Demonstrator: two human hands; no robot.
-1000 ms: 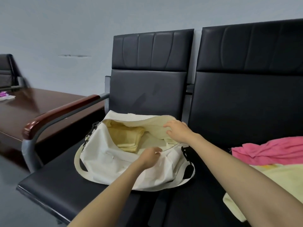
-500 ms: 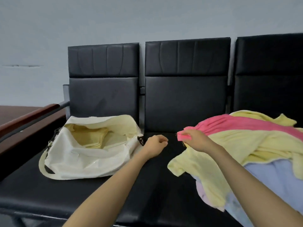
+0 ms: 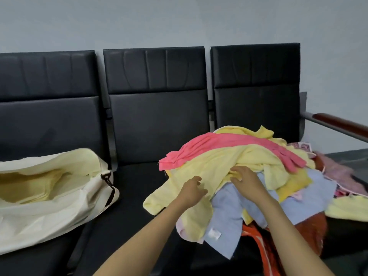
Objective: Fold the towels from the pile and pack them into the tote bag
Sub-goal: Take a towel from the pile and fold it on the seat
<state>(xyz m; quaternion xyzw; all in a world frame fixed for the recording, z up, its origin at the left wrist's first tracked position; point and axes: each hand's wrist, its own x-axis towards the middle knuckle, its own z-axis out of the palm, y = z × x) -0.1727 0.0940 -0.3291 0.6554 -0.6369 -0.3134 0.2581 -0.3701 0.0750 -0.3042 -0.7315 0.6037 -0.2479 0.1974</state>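
Hands (image 3: 192,191) (image 3: 246,181) now on yellow towel (image 3: 209,162), lengthwise left-right

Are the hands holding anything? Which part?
Nothing plainly gripped. The left hand and right hand both touch the yellow towel near its middle; whether they pinch it is unclear.

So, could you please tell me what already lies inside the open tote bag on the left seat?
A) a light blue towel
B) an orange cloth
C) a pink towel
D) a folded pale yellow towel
D: a folded pale yellow towel shows through the open mouth of the tote bag, while the pink towel and the blue towel lie outside it.
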